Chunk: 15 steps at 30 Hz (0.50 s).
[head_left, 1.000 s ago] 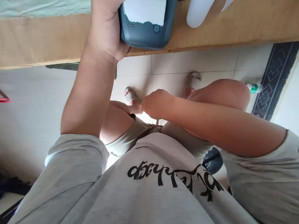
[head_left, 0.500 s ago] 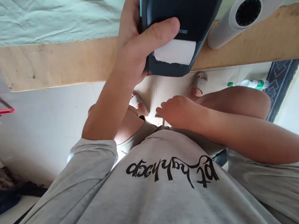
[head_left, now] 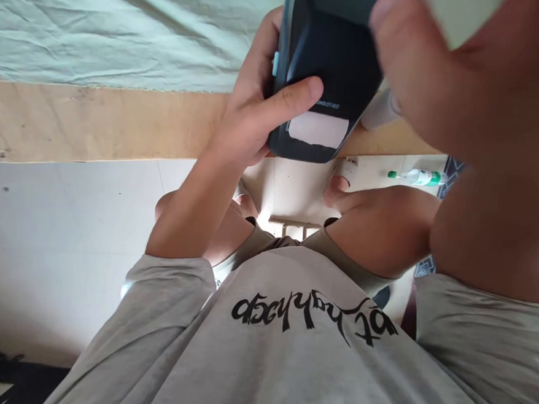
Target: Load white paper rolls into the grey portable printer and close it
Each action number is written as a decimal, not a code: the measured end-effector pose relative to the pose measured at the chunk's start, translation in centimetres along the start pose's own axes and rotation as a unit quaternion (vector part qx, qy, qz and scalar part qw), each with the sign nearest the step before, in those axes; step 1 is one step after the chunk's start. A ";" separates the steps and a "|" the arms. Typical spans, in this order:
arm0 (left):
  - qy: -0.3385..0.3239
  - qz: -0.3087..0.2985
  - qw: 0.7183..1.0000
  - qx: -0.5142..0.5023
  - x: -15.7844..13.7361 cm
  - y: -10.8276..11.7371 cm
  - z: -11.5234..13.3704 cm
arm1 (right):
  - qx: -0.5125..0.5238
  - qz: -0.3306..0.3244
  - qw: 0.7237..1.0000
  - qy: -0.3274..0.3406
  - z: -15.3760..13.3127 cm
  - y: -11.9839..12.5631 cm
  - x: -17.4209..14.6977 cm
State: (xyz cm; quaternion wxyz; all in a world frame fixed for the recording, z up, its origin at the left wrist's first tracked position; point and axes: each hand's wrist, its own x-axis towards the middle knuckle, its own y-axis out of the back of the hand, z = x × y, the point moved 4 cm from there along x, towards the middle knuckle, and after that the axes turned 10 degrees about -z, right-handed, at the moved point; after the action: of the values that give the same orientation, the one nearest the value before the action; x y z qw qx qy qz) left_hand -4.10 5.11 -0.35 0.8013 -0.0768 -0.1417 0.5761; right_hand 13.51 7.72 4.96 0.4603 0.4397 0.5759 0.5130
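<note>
Gripping the printer (head_left: pixel 337 62), our left hand (head_left: pixel 259 115) had the thumb pressed across its top and the fingers wrapped round the far-left side, at the upper middle of the frame, over the table edge (head_left: pixel 109 123)! Our right hand (head_left: pixel 462 86) loomed blurred at upper right, thumb over the printer's edge; whether it touched, or how far its fingers opened, we couldn't tell. We judged this the holding-and-positioning step, and the next move called, we reckoned, for a steady left grip and right fingers clear of the paper (head_left: pixel 318 129). That white strip sat at the printer's lower end, its edge ragged. Right of centre, the capped bottle (head_left: pixel 423 177) lay sideways on the floor, its contents too small to make out.
</note>
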 end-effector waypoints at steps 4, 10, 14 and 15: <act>0.012 0.009 0.995 -0.100 0.3 -0.2 -0.3 | -0.003 -0.034 0.969 0.247 -4.4 -0.8 -0.1; 0.028 0.025 0.986 -0.160 0.7 0.2 -1.3 | 0.068 -0.030 0.962 0.264 -4.5 -1.1 -1.0; 0.026 0.040 0.983 -0.179 0.6 0.3 -1.3 | 0.040 -0.041 0.964 0.258 -5.0 -1.0 -0.5; 0.020 0.039 0.982 -0.184 0.6 0.3 -1.3 | 0.039 -0.043 0.965 0.255 -5.3 -0.7 -0.4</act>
State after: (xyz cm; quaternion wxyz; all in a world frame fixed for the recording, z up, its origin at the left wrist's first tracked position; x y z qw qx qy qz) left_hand -3.80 5.82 -1.56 0.7528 -0.2399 -0.2266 0.5695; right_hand 8.39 6.25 4.52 0.3021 0.2871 0.7122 0.5649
